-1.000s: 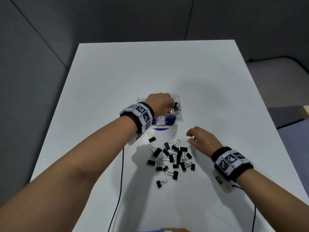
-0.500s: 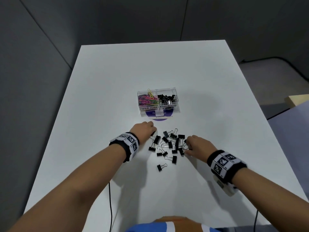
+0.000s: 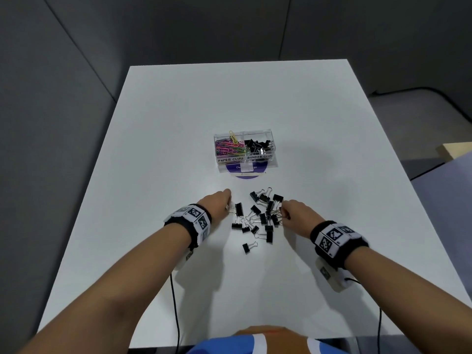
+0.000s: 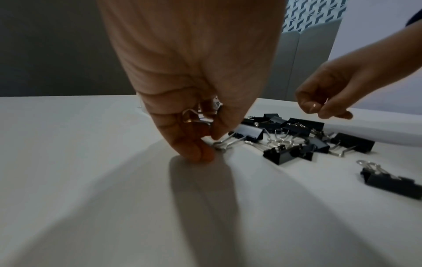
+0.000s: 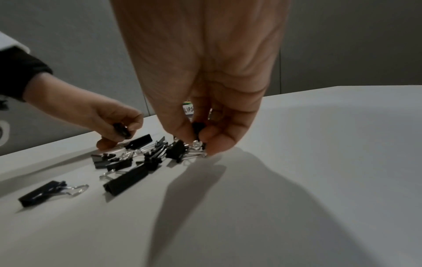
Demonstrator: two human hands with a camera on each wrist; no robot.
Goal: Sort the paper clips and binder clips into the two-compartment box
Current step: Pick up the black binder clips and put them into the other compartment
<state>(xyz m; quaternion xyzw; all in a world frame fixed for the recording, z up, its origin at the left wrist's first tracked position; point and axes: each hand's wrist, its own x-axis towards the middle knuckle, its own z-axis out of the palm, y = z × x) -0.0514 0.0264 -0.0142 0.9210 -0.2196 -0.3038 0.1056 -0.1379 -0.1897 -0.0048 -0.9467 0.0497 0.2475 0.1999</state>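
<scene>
A clear two-compartment box [image 3: 273, 163] stands mid-table, with coloured paper clips [image 3: 228, 146] in its left half and black binder clips [image 3: 258, 146] in its right half. A loose pile of black binder clips [image 3: 263, 217] lies nearer to me. My left hand [image 3: 226, 200] is at the pile's left edge. Its curled fingers hold a binder clip [image 5: 122, 130], and its fingertips [image 4: 200, 151] touch the wire handle of another clip [image 4: 248, 134] on the table. My right hand [image 3: 284, 210] is at the pile's right edge and pinches a black binder clip [image 5: 198, 128].
The white table [image 3: 178, 123] has edges on all sides, with grey walls beyond. A purple round sticker [image 3: 246, 172] shows under the box. One binder clip [image 3: 249, 247] lies apart, nearer to me. Black cables [image 3: 175, 302] run from both wrist units.
One second ago my left hand was at the box; it has come back to the pile's left edge. My right hand has moved in to the pile's right edge.
</scene>
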